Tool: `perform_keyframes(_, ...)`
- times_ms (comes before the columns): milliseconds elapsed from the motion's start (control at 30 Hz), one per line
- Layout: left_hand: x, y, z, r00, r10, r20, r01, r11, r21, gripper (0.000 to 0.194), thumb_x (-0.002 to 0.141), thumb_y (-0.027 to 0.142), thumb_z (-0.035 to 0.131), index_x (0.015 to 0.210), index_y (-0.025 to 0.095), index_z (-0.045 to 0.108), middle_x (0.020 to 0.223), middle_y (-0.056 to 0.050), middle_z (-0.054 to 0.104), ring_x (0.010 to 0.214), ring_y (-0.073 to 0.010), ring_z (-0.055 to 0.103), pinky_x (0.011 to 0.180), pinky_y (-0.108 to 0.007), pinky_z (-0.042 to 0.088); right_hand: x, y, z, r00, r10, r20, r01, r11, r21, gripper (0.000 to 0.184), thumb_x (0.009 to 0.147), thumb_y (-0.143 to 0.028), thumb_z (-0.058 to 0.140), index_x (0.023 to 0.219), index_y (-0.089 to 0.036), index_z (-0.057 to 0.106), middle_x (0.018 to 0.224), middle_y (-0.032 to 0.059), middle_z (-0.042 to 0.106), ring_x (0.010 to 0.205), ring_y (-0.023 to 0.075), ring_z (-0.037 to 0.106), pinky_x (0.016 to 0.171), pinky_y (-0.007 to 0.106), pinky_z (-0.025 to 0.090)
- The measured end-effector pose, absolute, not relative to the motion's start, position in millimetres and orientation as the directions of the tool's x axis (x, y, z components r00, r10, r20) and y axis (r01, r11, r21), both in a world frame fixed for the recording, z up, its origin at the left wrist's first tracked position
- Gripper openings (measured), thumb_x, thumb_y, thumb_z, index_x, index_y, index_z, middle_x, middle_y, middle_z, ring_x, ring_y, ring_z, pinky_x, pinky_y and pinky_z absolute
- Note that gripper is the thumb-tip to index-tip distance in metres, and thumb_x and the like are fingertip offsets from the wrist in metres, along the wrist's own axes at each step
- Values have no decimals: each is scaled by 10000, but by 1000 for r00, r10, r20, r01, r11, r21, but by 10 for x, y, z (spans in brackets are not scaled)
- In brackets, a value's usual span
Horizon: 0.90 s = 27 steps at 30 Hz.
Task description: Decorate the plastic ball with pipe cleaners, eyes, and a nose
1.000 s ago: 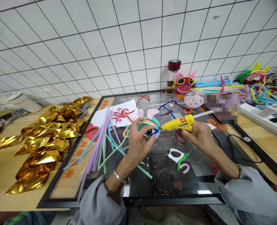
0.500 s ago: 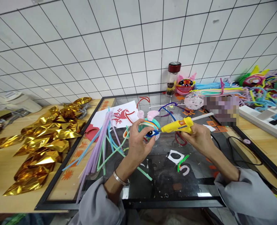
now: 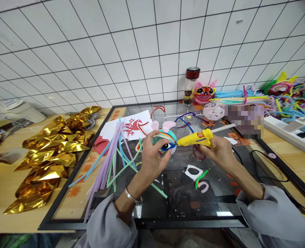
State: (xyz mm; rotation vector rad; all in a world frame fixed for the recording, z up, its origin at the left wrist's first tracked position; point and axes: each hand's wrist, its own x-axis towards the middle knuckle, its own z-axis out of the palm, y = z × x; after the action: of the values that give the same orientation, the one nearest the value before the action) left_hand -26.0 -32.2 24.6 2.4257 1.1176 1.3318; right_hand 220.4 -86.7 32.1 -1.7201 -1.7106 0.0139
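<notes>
My left hand (image 3: pixel 154 155) pinches a colourful pipe-cleaner mask (image 3: pixel 170 137) with pink ears and a blue-rimmed eye. In my right hand (image 3: pixel 218 150) is a yellow hot glue gun (image 3: pixel 195 138), with a pale glue stick (image 3: pixel 223 128) jutting from its back. The nozzle meets the mask at the outer corner of the eye, touching it or very close. My left fingers cover part of the mask's face. Below the glue gun lie a white paper piece with an oval hole (image 3: pixel 193 172) and short green and pink pipe-cleaner bits (image 3: pixel 202 182).
Loose purple, blue and green pipe cleaners (image 3: pixel 108 158) lie left of my hands beside a white sheet with a red print (image 3: pixel 126 128). Gold foil (image 3: pixel 49 155) covers the left table. At the back stand a glass bottle (image 3: pixel 191 88) and another mask (image 3: pixel 204 93). A white power strip (image 3: pixel 292 137) is at right.
Both my hands, the mask and the glue gun stay almost in place. At the far left edge, another person's hand by the gold foil has shifted and the foil piece there has moved.
</notes>
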Motion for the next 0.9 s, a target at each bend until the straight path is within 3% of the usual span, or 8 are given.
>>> perform_keyframes(233,-263,-331,252,328,674,661,529,-711,462,192,791,150,704,970,218,717,1266,-118,526,1215,-294,570,998,-442,491,2236,-874,331,197,880,432,879,37,-476,221,721,-385,552,588,-248,440,518,17,520,488,178,483,533,291,271)
perform_keyframes(500,-258,-325,248,321,680,660,528,-707,471,216,772,143,719,974,221,710,1261,-110,526,1213,-291,571,997,-445,493,2201,-860,304,134,880,456,875,111,-471,201,716,-341,510,579,-244,400,507,3,492,461,147,430,514,274,265)
perform_keyframes(900,-259,-321,241,325,667,671,515,-720,465,211,781,142,712,980,212,709,1259,-122,522,1202,-295,575,986,-447,495,2193,-849,257,173,876,449,876,72,-477,191,706,-329,523,580,-238,412,512,6,506,481,154,471,527,278,263)
